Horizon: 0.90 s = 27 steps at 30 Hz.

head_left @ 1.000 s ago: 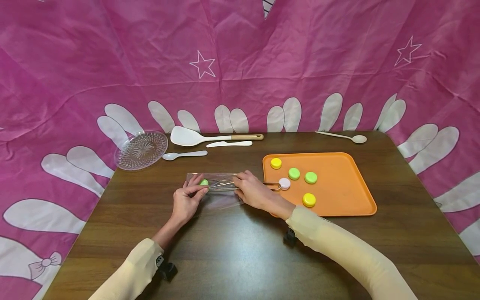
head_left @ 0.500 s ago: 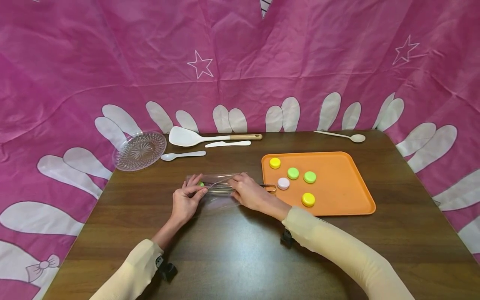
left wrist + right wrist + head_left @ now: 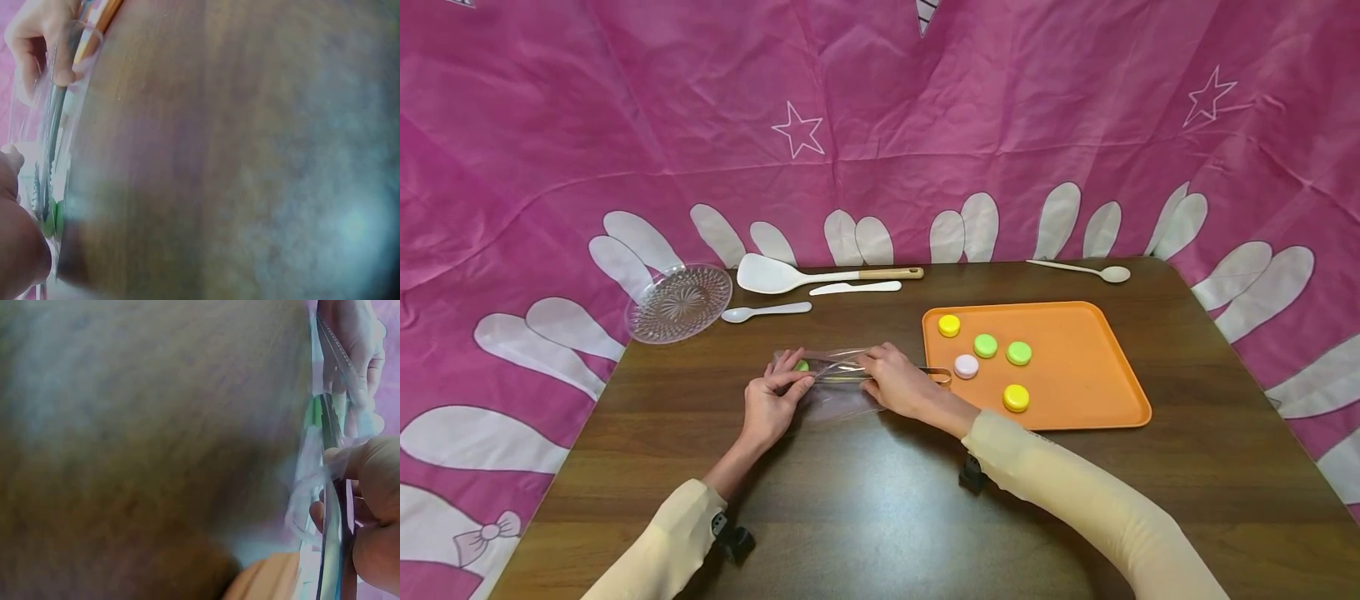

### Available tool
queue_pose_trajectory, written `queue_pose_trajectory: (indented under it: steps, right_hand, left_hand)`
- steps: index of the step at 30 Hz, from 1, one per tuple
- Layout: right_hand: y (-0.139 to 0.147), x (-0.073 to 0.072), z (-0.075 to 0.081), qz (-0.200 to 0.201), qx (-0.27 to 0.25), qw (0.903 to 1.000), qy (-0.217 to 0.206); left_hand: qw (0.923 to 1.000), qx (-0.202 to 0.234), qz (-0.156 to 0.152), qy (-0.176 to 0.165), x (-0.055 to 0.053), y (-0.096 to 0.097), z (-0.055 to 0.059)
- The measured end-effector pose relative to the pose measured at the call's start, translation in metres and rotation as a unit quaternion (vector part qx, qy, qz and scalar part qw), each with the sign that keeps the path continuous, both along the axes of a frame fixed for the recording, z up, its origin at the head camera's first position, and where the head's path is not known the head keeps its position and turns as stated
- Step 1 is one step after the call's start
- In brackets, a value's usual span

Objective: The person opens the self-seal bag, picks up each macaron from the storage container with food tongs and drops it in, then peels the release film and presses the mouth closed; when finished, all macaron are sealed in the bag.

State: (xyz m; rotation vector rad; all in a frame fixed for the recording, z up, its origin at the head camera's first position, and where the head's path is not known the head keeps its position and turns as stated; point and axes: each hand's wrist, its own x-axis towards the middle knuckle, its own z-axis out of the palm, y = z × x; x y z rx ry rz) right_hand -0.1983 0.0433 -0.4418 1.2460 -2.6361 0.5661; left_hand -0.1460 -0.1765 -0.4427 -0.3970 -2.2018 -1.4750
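Note:
My left hand (image 3: 772, 402) pinches the near side of a clear plastic bag (image 3: 838, 407) at its left end. A green macaron (image 3: 802, 366) shows inside the bag, beside the left fingers. In my right hand (image 3: 897, 382) is a pair of metal tongs (image 3: 938, 374), gripped around the middle. Their serrated tips (image 3: 42, 197) reach into the bag by the green macaron (image 3: 59, 215) in the left wrist view; whether they clasp it I cannot tell. The tongs' rounded end juts out over the left rim of the orange tray (image 3: 1082, 367).
Several macarons lie on the tray, among them a pale pink one (image 3: 966, 366) and a yellow one (image 3: 1017, 397). Behind the hands are a white spoon (image 3: 767, 312), a knife (image 3: 855, 287), a spatula (image 3: 771, 273) and a clear plate (image 3: 679, 304). Another spoon (image 3: 1115, 274) lies back right.
My right hand and the tongs have shifted slightly left, deeper into the bag. The bag's film has creased differently. My left hand keeps its hold, nearly still.

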Motion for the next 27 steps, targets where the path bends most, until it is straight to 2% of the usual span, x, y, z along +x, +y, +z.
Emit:
queue_pose_trajectory:
  steps: [14,18,22,27]
  right_hand:
    - [0.040,0.004,0.018,0.009,0.057,0.9983,-0.001]
    - [0.057,0.006,0.030,0.011,0.070,0.9972,-0.026]
    - [0.078,0.008,0.041,0.010,0.067,0.9957,-0.062]
    - [0.109,0.010,0.047,0.019,0.045,0.9975,-0.051]
  left_hand:
    - [0.9999,0.001,0.006,-0.011,-0.001,0.000,0.001]
    - [0.9999,0.004,0.005,-0.012,-0.001,0.000,0.001]
    - [0.9999,0.007,0.006,-0.012,0.000,0.000,0.001]
    - [0.9999,0.008,0.007,-0.013,0.001,0.001,0.002]
